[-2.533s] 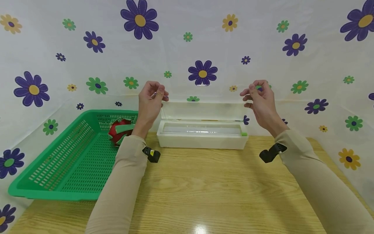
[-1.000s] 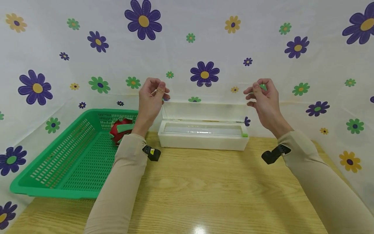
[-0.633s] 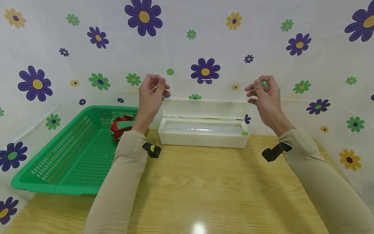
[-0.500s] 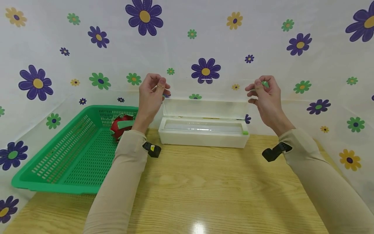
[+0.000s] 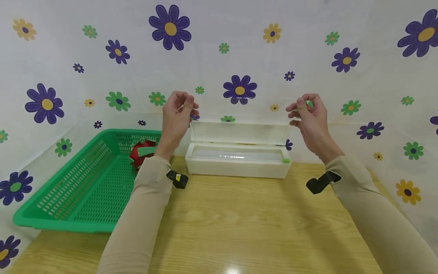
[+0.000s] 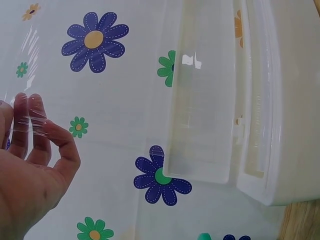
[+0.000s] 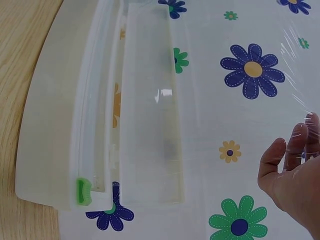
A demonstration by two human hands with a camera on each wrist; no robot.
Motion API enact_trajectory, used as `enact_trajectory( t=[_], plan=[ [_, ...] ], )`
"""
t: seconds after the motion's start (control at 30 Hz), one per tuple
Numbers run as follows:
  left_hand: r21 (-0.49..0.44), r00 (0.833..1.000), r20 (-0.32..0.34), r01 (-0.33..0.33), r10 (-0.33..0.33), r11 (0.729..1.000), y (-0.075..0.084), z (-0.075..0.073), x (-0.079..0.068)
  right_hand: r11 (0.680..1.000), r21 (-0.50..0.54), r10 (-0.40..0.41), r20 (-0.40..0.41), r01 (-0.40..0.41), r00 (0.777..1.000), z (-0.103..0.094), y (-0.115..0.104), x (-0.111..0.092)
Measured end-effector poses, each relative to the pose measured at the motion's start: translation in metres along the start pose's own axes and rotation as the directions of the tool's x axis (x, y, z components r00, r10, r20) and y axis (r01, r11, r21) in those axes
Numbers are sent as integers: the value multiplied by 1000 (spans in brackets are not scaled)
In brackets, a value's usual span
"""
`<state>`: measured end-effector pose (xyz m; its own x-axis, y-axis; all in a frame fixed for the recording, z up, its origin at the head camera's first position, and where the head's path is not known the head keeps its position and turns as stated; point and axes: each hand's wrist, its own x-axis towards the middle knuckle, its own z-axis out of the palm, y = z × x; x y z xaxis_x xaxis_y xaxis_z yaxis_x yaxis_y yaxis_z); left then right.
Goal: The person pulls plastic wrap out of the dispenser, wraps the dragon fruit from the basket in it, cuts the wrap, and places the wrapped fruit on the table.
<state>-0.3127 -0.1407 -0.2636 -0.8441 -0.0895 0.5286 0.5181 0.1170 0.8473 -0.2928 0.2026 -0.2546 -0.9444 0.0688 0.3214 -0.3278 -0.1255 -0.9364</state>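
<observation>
Clear cling film (image 6: pixel 31 52) stretches between the two raised hands; it shows mainly as glints and creases in the wrist views. My left hand (image 5: pixel 176 120) pinches one side of it between thumb and fingers. The other side is pinched by my right hand (image 5: pixel 310 121), at about the same height. Below and between the hands stands a white cling film dispenser (image 5: pixel 236 168), its lid (image 5: pixel 239 132) raised at the back. A green slide cutter (image 7: pixel 84 191) sits at the dispenser's right end. Whether the film still joins the roll inside, I cannot tell.
At the left stands a green perforated basket (image 5: pixel 24 219) with a red dragon fruit (image 5: pixel 138 158) in its far right corner, partly hidden by the left arm. A flower-print sheet (image 5: pixel 205 23) hangs behind the wooden table (image 5: pixel 232 217).
The right hand has shifted slightly outward since the earliest frame, widening the gap between the hands a little. Both grips on the cling film look the same. The head view bobs slightly.
</observation>
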Motion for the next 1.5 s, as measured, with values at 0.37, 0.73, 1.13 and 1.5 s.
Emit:
enact_trajectory(
  t=[0.37, 0.73, 1.13, 1.5],
  plan=[
    [14, 1000, -18, 26, -26, 1000, 5, 1, 0, 999, -31, -14, 0, 14, 1000, 0, -1, -3],
    [16, 1000, -22, 7, -7, 1000, 9, 2, 5, 998, -42, -50, -3, 49, 999, -1, -6, 1],
    [14, 1000, -20, 2, -1, 1000, 11, 3, 6, 998, -50, -27, -28, 25, 999, 0, -9, 2],
    [5, 1000, -23, -8, 8, 1000, 14, 2, 5, 1000, -8, -20, -18, 20, 1000, 0, -10, 1]
  ],
)
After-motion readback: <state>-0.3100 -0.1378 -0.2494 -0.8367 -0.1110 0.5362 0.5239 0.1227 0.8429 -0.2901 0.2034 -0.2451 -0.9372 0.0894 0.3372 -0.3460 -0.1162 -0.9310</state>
